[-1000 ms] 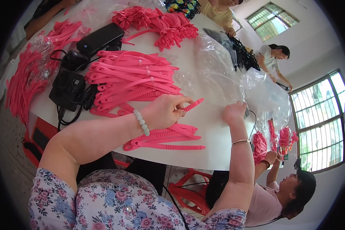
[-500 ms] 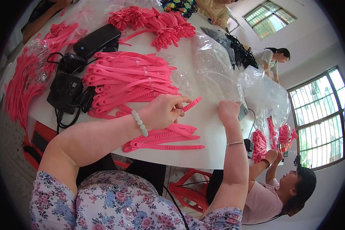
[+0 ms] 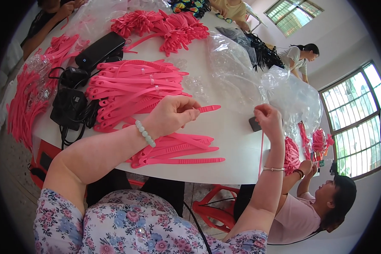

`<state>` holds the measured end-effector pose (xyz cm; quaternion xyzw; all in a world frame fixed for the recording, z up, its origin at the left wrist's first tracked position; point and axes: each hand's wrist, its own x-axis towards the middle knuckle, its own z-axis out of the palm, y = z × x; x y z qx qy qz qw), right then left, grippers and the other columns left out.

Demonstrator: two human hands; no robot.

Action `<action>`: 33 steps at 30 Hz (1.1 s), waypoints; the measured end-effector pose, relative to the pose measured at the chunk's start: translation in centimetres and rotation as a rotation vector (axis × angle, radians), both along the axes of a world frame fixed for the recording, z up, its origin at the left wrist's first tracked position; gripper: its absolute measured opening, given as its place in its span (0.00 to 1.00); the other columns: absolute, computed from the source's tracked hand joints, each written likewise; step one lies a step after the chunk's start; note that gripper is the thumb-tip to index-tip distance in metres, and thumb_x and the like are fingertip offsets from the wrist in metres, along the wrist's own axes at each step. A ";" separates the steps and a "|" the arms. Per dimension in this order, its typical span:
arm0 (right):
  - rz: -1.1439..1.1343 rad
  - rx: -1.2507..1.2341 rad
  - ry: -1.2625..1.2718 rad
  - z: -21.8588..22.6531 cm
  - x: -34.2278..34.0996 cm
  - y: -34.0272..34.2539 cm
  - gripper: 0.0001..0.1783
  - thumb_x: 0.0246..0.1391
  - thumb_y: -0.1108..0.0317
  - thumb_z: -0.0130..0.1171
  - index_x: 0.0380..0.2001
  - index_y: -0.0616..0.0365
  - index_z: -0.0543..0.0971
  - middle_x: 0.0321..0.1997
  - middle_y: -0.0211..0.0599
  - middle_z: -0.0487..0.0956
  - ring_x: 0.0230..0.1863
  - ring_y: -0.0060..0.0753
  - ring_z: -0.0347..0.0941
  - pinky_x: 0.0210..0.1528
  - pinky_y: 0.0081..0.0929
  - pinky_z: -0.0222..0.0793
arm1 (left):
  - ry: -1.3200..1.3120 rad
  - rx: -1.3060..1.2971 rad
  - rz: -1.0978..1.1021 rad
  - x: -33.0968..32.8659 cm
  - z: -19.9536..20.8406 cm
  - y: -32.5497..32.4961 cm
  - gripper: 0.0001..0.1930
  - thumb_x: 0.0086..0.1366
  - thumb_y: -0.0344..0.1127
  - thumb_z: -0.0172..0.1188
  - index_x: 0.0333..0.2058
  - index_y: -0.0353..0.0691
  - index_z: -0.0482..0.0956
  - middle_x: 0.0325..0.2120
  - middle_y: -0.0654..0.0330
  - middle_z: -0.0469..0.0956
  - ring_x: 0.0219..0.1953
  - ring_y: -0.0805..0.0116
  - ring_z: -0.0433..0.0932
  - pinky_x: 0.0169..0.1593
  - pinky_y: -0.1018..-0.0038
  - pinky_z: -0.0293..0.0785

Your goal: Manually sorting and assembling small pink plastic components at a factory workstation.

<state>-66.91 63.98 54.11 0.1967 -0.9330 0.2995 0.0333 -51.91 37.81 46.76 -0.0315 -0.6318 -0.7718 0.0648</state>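
While the left hand (image 3: 171, 115) pinches one pink strap (image 3: 208, 109) above the white table (image 3: 228, 139), its long axis runs sideways, free tip pointing right toward the right hand (image 3: 269, 120), whose fingers are curled closed around a thin pink strand (image 3: 261, 152).

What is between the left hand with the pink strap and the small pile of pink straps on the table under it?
Nothing visible. The left hand holds a pink strap above the white table, and the small pile of pink straps lies just below the wrist, uncovered. The right hand is off to the side.
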 end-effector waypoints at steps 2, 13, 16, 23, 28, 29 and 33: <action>0.061 0.209 0.146 -1.6 -0.3 0.3 0.06 0.44 0.73 0.55 0.27 0.63 0.77 0.26 0.49 0.78 0.29 0.45 0.75 0.33 0.29 0.70 | -0.013 -0.117 0.012 -0.1 -0.1 -0.2 0.10 0.61 0.27 0.53 0.41 0.32 0.74 0.22 0.64 0.73 0.24 0.81 0.72 0.23 0.85 0.68; 0.124 0.596 0.359 -5.7 -0.2 -2.0 0.02 0.44 0.75 0.53 0.24 0.62 0.73 0.26 0.52 0.76 0.31 0.56 0.73 0.35 0.42 0.70 | -0.014 0.016 0.032 -0.2 0.0 -0.3 0.10 0.62 0.26 0.52 0.42 0.31 0.73 0.22 0.63 0.75 0.20 0.82 0.70 0.21 0.85 0.66; 0.164 0.586 0.459 -3.5 2.0 -3.9 0.03 0.47 0.75 0.54 0.27 0.63 0.74 0.26 0.47 0.78 0.29 0.47 0.76 0.32 0.33 0.72 | 0.002 -0.012 0.055 -0.5 -0.1 -0.1 0.10 0.61 0.27 0.53 0.42 0.32 0.74 0.21 0.63 0.75 0.21 0.82 0.71 0.22 0.85 0.66; 0.396 -0.704 -0.540 -2.3 4.7 -8.7 0.10 0.56 0.69 0.52 0.37 0.65 0.75 0.27 0.37 0.78 0.27 0.25 0.76 0.29 0.18 0.72 | 0.060 -0.090 0.178 -0.4 -0.5 0.0 0.09 0.58 0.29 0.59 0.38 0.33 0.77 0.21 0.66 0.74 0.23 0.82 0.71 0.24 0.85 0.66; 0.409 -0.817 -0.694 -4.1 4.2 -9.4 0.10 0.58 0.70 0.49 0.40 0.64 0.73 0.26 0.35 0.78 0.26 0.24 0.76 0.28 0.18 0.72 | 0.164 -0.240 0.231 0.0 0.0 0.2 0.09 0.58 0.29 0.59 0.37 0.32 0.78 0.22 0.65 0.75 0.23 0.82 0.72 0.26 0.84 0.68; 0.422 -0.858 -0.727 -4.4 4.2 -9.4 0.10 0.58 0.70 0.49 0.40 0.64 0.73 0.26 0.36 0.78 0.26 0.25 0.76 0.29 0.18 0.72 | 0.227 -0.294 0.249 0.1 0.1 0.2 0.09 0.59 0.29 0.58 0.38 0.32 0.77 0.22 0.64 0.75 0.23 0.81 0.72 0.27 0.84 0.69; 0.468 -0.956 -0.794 -4.7 4.4 -9.6 0.09 0.57 0.72 0.49 0.40 0.64 0.73 0.28 0.38 0.78 0.29 0.28 0.77 0.31 0.19 0.73 | 0.109 -0.140 0.183 -0.4 -0.3 -0.2 0.10 0.61 0.29 0.54 0.40 0.31 0.76 0.22 0.63 0.76 0.23 0.81 0.72 0.27 0.84 0.69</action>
